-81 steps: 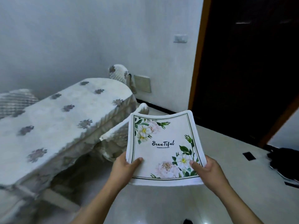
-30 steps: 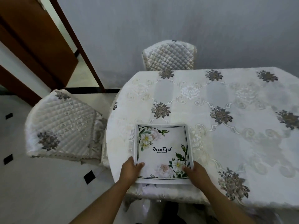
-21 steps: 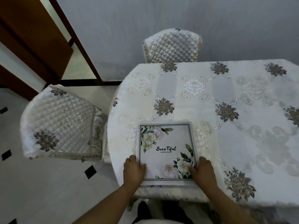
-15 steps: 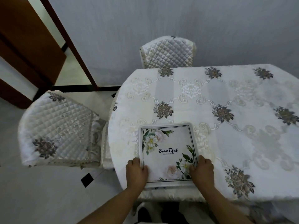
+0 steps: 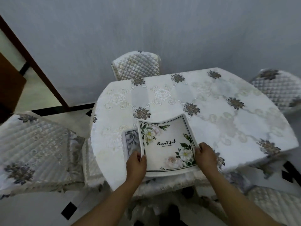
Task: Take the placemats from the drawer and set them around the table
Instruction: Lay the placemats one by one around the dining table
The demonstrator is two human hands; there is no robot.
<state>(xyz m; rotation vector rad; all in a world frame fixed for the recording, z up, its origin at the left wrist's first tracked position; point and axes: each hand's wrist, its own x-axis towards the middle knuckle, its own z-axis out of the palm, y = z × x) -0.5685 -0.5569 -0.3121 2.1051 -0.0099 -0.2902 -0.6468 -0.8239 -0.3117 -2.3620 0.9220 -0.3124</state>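
Note:
A white placemat with flowers and the word "Beautiful" is held just above the near edge of the table, its far edge curling upward. My left hand grips its left edge and my right hand grips its right edge. Under its left side a second placemat with a grey branch print lies flat on the tablecloth, mostly hidden. I cannot tell whether more mats are stacked below the top one.
Quilted covered chairs stand around the table: one at the left, one at the far side, one at the right and one at the near right. A brown door frame is at the left.
The stack was carried to the table and set down at its near edge. Now the flowered top mat is lifted and shifted right, uncovering the grey-print mat beneath.

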